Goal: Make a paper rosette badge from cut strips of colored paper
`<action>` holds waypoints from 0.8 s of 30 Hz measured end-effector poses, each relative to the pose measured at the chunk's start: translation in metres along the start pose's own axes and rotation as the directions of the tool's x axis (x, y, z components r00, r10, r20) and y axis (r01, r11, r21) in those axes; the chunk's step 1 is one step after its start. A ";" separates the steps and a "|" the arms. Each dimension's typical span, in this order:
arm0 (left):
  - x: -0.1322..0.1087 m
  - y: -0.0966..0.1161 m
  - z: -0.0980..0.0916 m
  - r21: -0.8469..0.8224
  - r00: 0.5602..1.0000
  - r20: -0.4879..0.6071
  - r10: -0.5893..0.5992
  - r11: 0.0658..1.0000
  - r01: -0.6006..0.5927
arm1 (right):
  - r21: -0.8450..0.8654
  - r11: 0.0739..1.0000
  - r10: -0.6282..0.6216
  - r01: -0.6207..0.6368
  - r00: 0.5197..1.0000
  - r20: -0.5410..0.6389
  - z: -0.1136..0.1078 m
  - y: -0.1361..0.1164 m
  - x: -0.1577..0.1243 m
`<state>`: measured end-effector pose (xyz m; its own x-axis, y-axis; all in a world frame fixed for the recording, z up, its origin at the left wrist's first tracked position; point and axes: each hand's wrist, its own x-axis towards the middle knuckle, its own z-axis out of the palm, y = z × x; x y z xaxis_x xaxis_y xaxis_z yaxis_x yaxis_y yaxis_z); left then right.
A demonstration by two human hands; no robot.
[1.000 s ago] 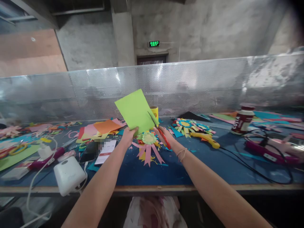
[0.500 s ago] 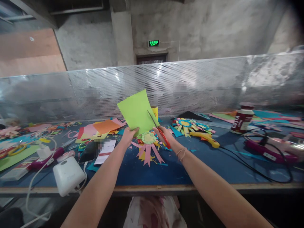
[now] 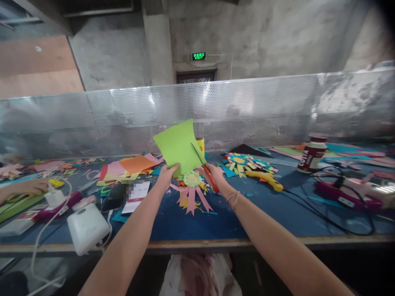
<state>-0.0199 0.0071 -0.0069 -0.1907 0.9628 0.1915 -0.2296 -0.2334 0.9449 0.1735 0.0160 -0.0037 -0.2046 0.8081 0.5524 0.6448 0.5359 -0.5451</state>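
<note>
Above left hand fingers: green sheet pinched at bottom edge, standing upright. Right hand fingers clamp red scissors, blades angled up-left into sheet's right edge.

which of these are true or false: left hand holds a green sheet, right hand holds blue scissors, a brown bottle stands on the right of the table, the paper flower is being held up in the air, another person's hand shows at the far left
1. The left hand holds a green sheet. True.
2. The right hand holds blue scissors. False: the scissors have red handles.
3. A brown bottle stands on the right of the table. True.
4. The paper flower is held up in the air. False: it lies on the table below the hands.
5. Another person's hand shows at the far left. True.
</note>
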 end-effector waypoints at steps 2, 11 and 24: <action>0.000 0.000 0.001 -0.022 1.000 -0.029 -0.001 1.000 0.000 | 0.014 1.000 0.001 -0.001 1.000 0.004 0.000 0.001 0.001; 0.005 -0.002 -0.005 0.110 0.975 -0.213 0.057 0.993 -0.034 | 0.303 0.941 0.061 -0.153 0.954 0.295 -0.003 0.002 -0.002; 0.018 -0.010 -0.024 0.305 0.915 -0.361 0.182 0.950 -0.068 | 0.458 0.849 0.135 -0.262 0.947 0.292 -0.029 -0.013 -0.004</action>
<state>-0.0436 0.0235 -0.0192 -0.5607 0.7891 0.2508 0.0863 -0.2456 0.9655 0.1870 -0.0013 0.0190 -0.3220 0.9088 0.2652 0.2636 0.3551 -0.8969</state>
